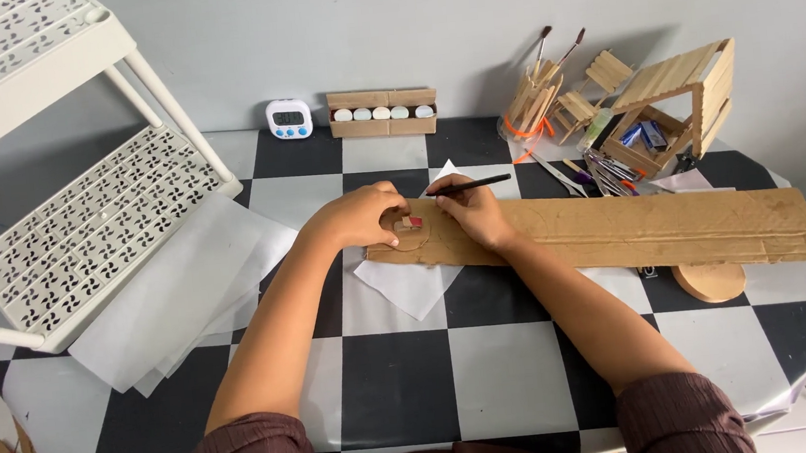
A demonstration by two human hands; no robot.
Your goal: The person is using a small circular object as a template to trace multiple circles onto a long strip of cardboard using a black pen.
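left hand (360, 217) presses a small round cardboard disc (410, 228) flat on the near-left end of a long cardboard strip (636, 227), fingers curled over it. right hand (468, 213) grips a dark pencil (469, 186), tip at the disc's edge. strip lies across the checkered table (406, 372), over white paper (408, 284).

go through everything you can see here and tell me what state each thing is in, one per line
left hand: fingers pressing a round cardboard template flat
right hand: gripping a black pen, tip at the template
cardboard strip: lying flat on the table
stick house: upright, open-fronted
timer: standing, display lit
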